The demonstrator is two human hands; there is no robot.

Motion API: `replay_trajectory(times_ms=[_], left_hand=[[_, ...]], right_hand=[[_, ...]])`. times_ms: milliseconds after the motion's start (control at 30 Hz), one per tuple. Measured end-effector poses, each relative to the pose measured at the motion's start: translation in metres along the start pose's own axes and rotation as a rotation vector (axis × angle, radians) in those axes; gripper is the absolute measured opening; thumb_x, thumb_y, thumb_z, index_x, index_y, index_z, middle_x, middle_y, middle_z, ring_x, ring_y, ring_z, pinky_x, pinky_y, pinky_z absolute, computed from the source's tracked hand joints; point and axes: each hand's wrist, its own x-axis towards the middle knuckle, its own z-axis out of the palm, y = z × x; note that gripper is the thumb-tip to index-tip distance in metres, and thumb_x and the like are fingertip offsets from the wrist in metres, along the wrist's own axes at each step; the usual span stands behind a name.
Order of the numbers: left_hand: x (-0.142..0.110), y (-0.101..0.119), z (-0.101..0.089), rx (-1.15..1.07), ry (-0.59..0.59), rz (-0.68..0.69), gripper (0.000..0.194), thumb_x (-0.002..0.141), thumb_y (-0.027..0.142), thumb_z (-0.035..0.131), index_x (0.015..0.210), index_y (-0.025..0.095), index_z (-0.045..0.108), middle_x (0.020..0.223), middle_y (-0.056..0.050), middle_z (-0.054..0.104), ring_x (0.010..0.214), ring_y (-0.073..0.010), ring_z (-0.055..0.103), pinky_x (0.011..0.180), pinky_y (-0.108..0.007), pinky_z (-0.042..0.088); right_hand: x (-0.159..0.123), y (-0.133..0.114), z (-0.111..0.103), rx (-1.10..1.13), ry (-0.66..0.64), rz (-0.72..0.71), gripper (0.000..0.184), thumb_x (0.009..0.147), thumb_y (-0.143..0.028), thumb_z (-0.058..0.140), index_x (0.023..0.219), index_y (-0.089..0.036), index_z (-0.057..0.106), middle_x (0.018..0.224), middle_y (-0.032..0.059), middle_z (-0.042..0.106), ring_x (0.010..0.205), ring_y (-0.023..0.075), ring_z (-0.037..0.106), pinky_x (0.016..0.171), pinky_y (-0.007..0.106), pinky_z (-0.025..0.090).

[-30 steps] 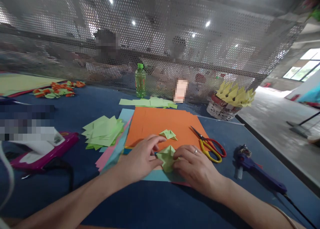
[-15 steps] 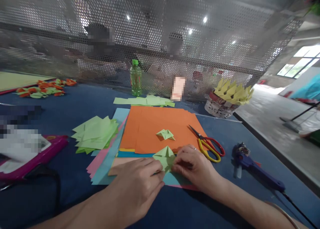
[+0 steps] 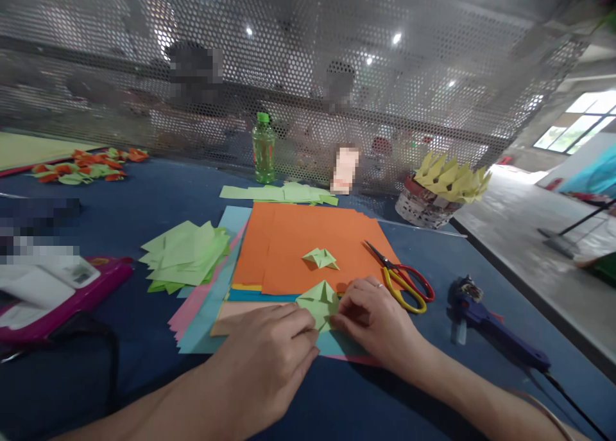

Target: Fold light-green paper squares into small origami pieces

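Note:
Both hands pinch a light green folded paper (image 3: 319, 302), creased to a peak at its top, over the front part of the paper stack. My left hand (image 3: 275, 348) has its fingers closed on the left corner, and my right hand (image 3: 373, 319) grips the right edge between thumb and fingers. Just beyond, a small folded green paper piece (image 3: 321, 258) lies on the orange sheets (image 3: 293, 235). Under these, blue, pink and other coloured sheets (image 3: 202, 332) stick out. Scissors (image 3: 402, 278) with one yellow and one red handle rest on the right of the stack.
Left of the stack lies a pile of green paper squares (image 3: 187, 251). Green paper strips (image 3: 274, 192) and a green bottle (image 3: 263, 149) stand near the mesh screen. To the right are a glue gun (image 3: 503, 335) and a pot with yellow folded paper (image 3: 428, 200). A magenta object (image 3: 108, 280) sits at left.
Hardly anything differs. The view has shifted slightly, and both hands keep nearly the same hold on the folded green paper.

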Motion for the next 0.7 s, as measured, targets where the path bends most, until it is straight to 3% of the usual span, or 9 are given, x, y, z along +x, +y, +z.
replay_trajectory(times_ms=[267,467,700], left_hand=[[-0.0005,-0.0003,0.0032,0.026,0.020,0.021,0.024,0.101,0.018,0.042,0.111,0.020,0.064,0.096,-0.007,0.068,0.088,-0.0225,0.065,0.078,-0.036,0.052],[0.0018,0.0024,0.0046,0.067,-0.007,0.039,0.032,0.101,0.023,0.048,0.132,0.021,0.053,0.108,-0.007,0.065,0.094,-0.0265,0.064,0.077,-0.041,0.054],[0.0066,0.0053,0.0095,0.125,-0.051,0.021,0.022,0.090,0.022,0.069,0.111,0.017,0.064,0.099,-0.006,0.065,0.089,-0.0277,0.063,0.074,-0.041,0.053]], right_hand=[[-0.0005,0.0005,0.0018,-0.017,0.013,-0.006,0.017,0.081,-0.021,0.077,0.072,-0.022,0.062,0.078,-0.0003,0.063,0.081,0.0197,0.055,0.073,0.033,0.043],[-0.0006,0.0021,0.0027,-0.015,0.032,-0.039,0.016,0.082,-0.022,0.076,0.072,-0.021,0.063,0.078,0.0006,0.063,0.080,0.0195,0.056,0.071,0.032,0.042],[-0.0011,0.0003,0.0008,-0.039,0.017,-0.013,0.017,0.081,-0.023,0.078,0.075,-0.022,0.063,0.081,0.0006,0.064,0.083,0.0206,0.057,0.073,0.033,0.043]])
